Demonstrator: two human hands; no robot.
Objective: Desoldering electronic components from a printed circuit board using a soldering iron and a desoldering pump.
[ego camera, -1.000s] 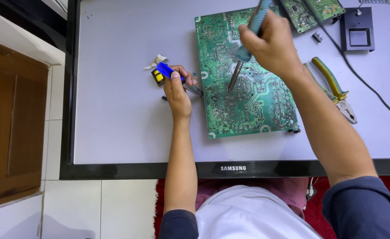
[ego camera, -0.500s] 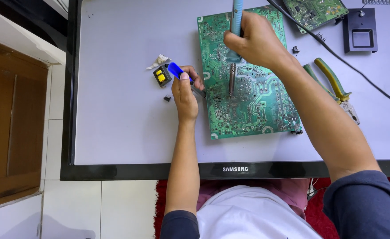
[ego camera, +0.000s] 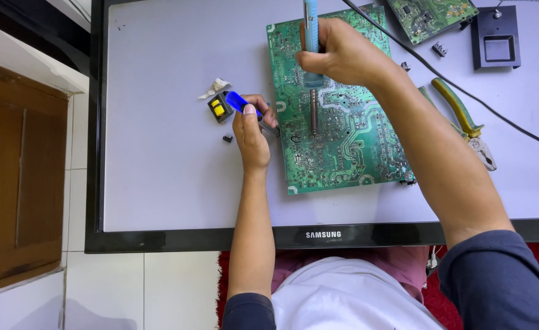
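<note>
Head view: right hand clamped around blue-handled soldering iron, held nearly upright, metal tip down on solder side of green circuit board, roughly mid-board. Board lying flat on white worktop, actually a flat screen panel with black bezel. Left hand closed on blue-handled tool, just left of board's edge, tool's working end hidden by fingers. Small yellow-and-black transformer touching tool's blue end; tiny black component just below it. Green-handled pliers right of board, partly behind right forearm. Black cable crossing worktop over pliers. Second green board and black square stand at top right.
</note>
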